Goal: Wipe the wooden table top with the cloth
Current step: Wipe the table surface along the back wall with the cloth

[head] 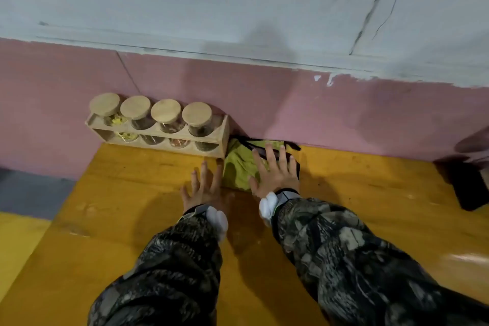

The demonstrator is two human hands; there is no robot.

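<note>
Right hand flat on cloth

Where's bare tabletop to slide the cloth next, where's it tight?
Bare table top lies between the cloth and the dark object at right, and before the spice rack, left of the left hand. Tight where rack, cloth and right hand bunch.

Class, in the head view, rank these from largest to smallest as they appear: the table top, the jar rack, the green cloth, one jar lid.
1. table top
2. rack
3. cloth, partly hidden under the right hand, so its full extent is unsure
4. lid
</note>
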